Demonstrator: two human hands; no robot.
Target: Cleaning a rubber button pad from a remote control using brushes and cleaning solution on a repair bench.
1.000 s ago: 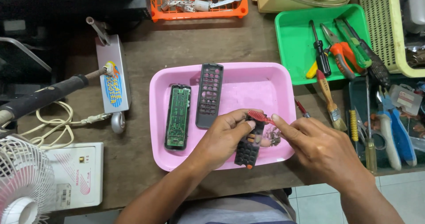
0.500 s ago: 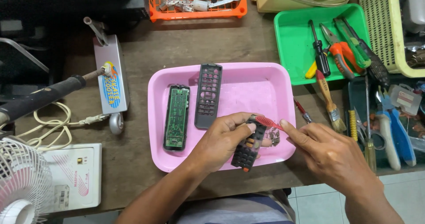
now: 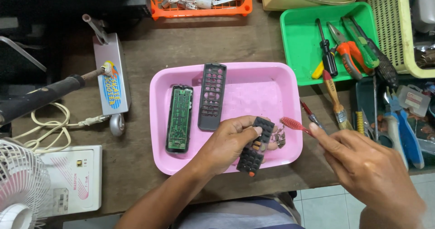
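My left hand [image 3: 226,145] grips a black rubber keypad [image 3: 255,146] from a remote control, held over the near right part of a pink tray [image 3: 253,81]. My right hand [image 3: 362,168] holds a red toothbrush [image 3: 293,124] by its handle, bristle head just right of the keypad and apart from it. In the tray lie a green circuit board in a black shell [image 3: 179,118] and a black remote front cover with button holes [image 3: 212,96], side by side. A small shiny piece [image 3: 279,139] rests in the tray beside the keypad.
A green tray [image 3: 299,43] holds screwdrivers and pliers at the right. A paintbrush [image 3: 334,97] and blue-handled pliers [image 3: 403,129] lie nearby. An orange basket [image 3: 199,0] sits at the back, a soldering iron [image 3: 41,97] and white fan [image 3: 20,188] at the left.
My right hand has drawn the toothbrush to the right, off the keypad. My left hand has turned the keypad more upright and keeps hold of it.
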